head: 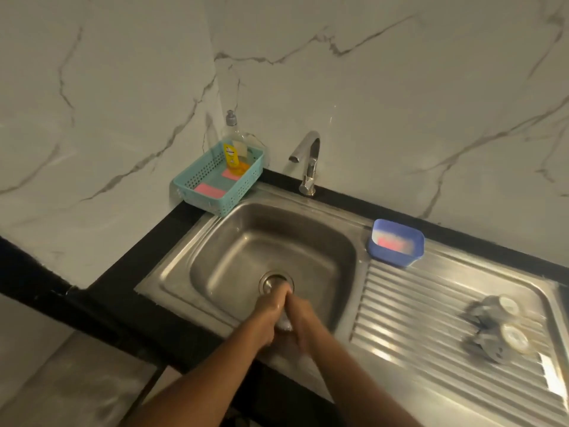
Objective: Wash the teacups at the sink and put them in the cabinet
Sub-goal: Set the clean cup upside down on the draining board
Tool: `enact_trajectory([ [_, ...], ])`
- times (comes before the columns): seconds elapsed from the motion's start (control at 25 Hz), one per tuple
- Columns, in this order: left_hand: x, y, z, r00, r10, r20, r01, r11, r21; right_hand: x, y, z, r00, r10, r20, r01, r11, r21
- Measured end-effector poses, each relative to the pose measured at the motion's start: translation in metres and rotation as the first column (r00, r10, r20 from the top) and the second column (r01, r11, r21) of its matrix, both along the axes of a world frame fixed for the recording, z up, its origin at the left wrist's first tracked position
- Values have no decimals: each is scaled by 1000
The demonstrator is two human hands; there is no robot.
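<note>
Two teacups point(489, 313) blurred, left hand point(267, 317), right hand point(304, 322) clasped — contents hidden

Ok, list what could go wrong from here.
1. The left hand and right hand look wet and clasp a small whitish thing, probably a cup; it could slip and chip on the steel sink.
2. Two blurred cups seem to lie on their sides on the ribbed drainboard; a knock might roll them together.
</note>
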State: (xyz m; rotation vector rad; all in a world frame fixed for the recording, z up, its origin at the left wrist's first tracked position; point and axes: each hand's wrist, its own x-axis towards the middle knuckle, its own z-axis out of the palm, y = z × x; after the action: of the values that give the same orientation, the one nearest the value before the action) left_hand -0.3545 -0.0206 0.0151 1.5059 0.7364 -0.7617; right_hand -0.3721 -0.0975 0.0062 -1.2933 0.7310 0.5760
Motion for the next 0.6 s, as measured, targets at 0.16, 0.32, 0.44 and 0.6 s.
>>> enact_trajectory([
  [0.16,1,-3,15,996,45,75,-43,999,-31,8,-5,2,997,73,32,-69,991,-117],
  [0.32,24,-13,90,895,119,430,-136,991,10,47,-21,88,913,306,269,-201,912,-357],
  [0.44,23,-21,169,623,254,740,-125,966,-225,40,-27,196,715,379,587,-87,882,-463],
  [0.6,-2,-19,198,106,225,968,-137,968,-210,5,-13,238,172,166,971,287,934,-210],
])
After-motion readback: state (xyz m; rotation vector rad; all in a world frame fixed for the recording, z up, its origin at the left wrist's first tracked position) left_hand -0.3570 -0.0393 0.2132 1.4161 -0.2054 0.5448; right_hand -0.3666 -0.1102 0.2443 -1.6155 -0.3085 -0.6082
